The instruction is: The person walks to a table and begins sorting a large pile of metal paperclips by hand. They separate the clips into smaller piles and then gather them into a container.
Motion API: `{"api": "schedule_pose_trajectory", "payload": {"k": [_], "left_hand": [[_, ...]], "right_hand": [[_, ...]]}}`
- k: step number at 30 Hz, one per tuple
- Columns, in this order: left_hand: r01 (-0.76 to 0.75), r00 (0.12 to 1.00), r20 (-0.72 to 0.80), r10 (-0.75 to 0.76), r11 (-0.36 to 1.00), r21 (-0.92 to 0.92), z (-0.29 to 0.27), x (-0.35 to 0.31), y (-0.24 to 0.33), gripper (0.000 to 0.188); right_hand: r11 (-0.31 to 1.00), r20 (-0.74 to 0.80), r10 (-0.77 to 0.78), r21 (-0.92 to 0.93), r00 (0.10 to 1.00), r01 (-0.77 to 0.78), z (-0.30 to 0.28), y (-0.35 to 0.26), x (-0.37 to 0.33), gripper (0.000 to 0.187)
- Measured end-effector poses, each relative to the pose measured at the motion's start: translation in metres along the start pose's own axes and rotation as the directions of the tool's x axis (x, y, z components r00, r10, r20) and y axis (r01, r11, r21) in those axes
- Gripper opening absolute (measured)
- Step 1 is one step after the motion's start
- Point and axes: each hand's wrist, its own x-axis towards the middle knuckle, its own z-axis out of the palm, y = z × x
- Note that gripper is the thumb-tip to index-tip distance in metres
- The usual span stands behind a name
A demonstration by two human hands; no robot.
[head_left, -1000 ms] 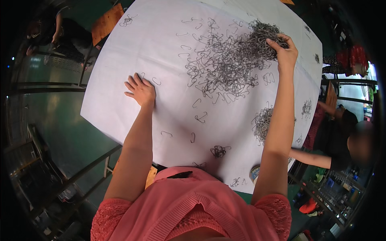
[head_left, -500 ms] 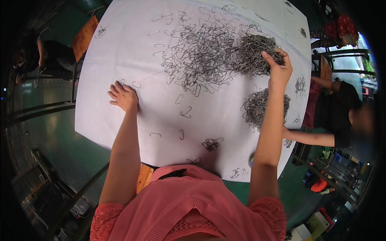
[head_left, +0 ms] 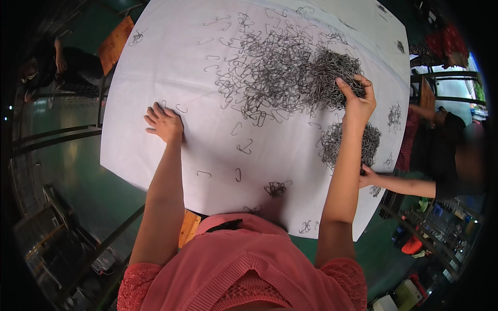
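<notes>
My left hand (head_left: 165, 124) lies flat on the white tabletop, fingers spread, holding nothing. Beside its fingertips are two loose bent-wire hooks (head_left: 181, 108). My right hand (head_left: 359, 99) grips the near right edge of a dense, tangled clump of grey wire hooks (head_left: 332, 72), thumb on one side and fingers on the other. To the left of that clump, and touching it, spreads a looser heap of the same hooks (head_left: 275, 70). Partly under my right forearm sits a second dense clump (head_left: 371, 142).
At the right, a co-worker's hand (head_left: 369, 178) reaches in by the second clump. A small tangle of hooks (head_left: 276, 189) lies near my front edge of the white table (head_left: 129, 150). Other people sit at left and right. A wooden stool (head_left: 115, 44) stands at the far left.
The view has shifted slightly, so the table sits a little further right and lower. The co-worker's hand now shows beside the second clump. My hands keep nearly the same places.
</notes>
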Motion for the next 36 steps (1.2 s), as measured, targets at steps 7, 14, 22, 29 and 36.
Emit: {"api": "schedule_pose_trajectory", "payload": {"k": [7,14,22,29,36], "left_hand": [[-0.014,1.000,-0.005,0.014,1.000,-0.010,-0.002,0.000,-0.003,0.045],[-0.023,1.000,0.002,0.023,1.000,-0.010,0.000,0.002,-0.004,0.045],[-0.008,1.000,0.029,0.008,1.000,-0.016,-0.006,-0.001,0.000,0.045],[-0.010,1.000,0.024,0.011,0.999,-0.032,-0.007,0.000,-0.001,0.046],[0.004,1.000,0.024,-0.002,0.998,-0.066,-0.010,-0.001,0.003,0.046]], "right_hand": [[1.000,0.155,-0.017,0.011,0.988,0.015,0.018,-0.001,0.053,0.029],[0.988,0.186,-0.153,0.001,0.971,0.155,0.079,-0.001,0.109,0.029],[0.980,0.375,-0.163,0.165,0.913,0.107,0.158,-0.002,0.116,0.032],[0.947,0.467,-0.136,0.319,0.873,-0.023,0.210,-0.021,0.079,0.031],[0.918,0.585,-0.042,0.343,0.810,-0.200,0.227,-0.034,0.029,0.030]]}}
